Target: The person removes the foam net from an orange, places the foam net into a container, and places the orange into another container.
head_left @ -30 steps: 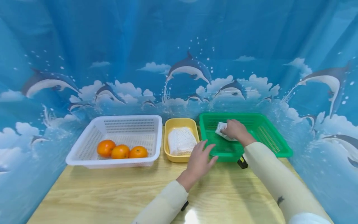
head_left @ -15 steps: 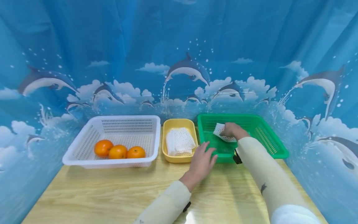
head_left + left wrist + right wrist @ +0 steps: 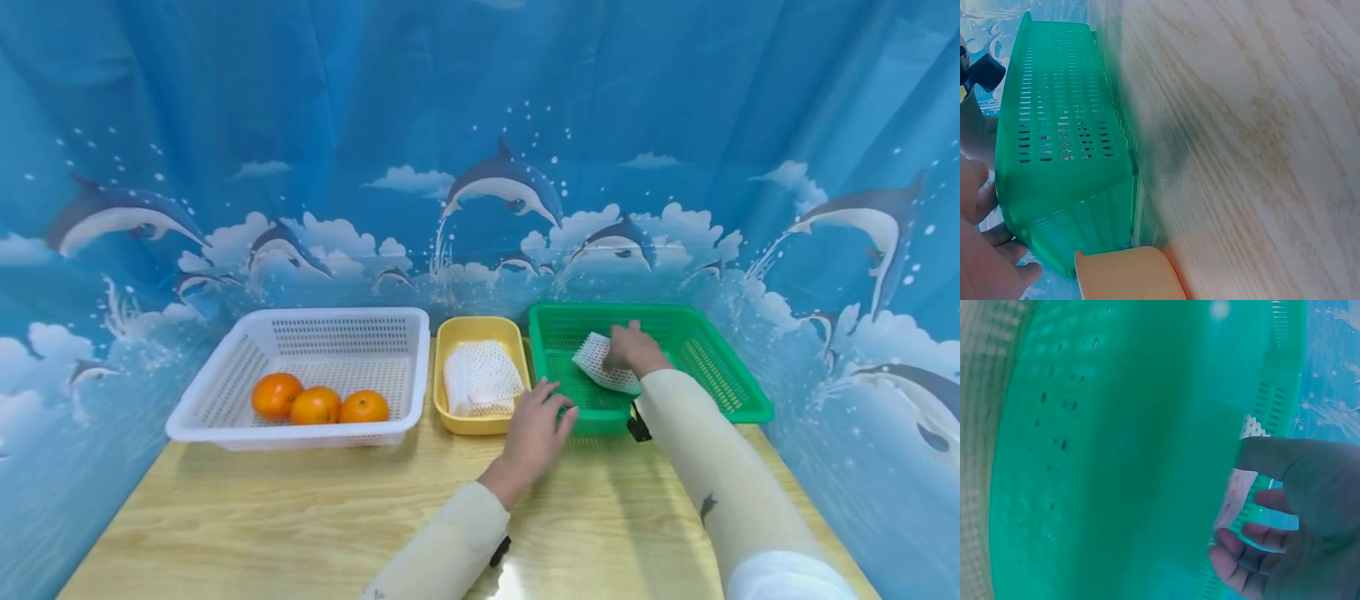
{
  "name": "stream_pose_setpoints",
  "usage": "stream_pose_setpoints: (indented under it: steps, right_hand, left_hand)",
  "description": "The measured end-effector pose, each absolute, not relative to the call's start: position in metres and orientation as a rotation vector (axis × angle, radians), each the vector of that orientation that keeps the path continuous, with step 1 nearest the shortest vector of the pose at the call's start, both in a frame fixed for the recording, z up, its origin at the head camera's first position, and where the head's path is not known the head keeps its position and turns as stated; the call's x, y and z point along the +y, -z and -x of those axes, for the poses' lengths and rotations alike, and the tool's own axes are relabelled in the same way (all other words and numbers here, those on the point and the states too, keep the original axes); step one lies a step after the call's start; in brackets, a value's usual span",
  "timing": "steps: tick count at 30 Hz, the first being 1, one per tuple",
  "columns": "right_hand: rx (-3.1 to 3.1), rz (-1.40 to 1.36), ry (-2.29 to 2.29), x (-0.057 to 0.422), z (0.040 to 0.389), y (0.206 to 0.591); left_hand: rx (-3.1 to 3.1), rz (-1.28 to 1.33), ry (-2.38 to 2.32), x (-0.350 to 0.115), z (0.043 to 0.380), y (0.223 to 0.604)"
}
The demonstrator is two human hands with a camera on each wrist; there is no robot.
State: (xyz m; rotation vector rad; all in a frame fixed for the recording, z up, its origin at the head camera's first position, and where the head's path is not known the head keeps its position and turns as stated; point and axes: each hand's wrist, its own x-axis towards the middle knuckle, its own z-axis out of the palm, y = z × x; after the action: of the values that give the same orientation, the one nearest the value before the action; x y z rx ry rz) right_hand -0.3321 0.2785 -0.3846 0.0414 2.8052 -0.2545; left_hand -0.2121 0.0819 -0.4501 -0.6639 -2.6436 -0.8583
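Observation:
Inside the green basket, my right hand holds a white foam fruit net near the basket's left side. The right wrist view shows the thumb against the foam net, with curled fingers below it; the basket wall hides part of the grip. My left hand holds nothing. Its spread, slightly bent fingers lie at the front left corner of the green basket, close to the rim in the left wrist view. Beside it, a yellow tray contains more white foam nets.
A white basket at the left holds three oranges along its front side. All the containers stand in a row at the back of a wooden table. A blue dolphin-print curtain hangs behind and at both sides.
The net in my right hand has turned and opened out a little, and the fingers have shifted on it. My left hand stays by the basket corner, its fingers slightly more bent.

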Motion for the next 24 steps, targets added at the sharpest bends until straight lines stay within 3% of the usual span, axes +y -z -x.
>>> stream_pose_setpoints:
  steps: [15,24]
  right_hand:
    - [2.666,-0.055,0.211,0.282,0.317,0.386]
    - [2.582,-0.093,0.442,0.286,0.313,0.399]
  left_hand:
    - [-2.636,0.689,0.781,0.081,0.213,0.452]
    - [-2.622,0.672,0.803,0.082,0.212,0.45]
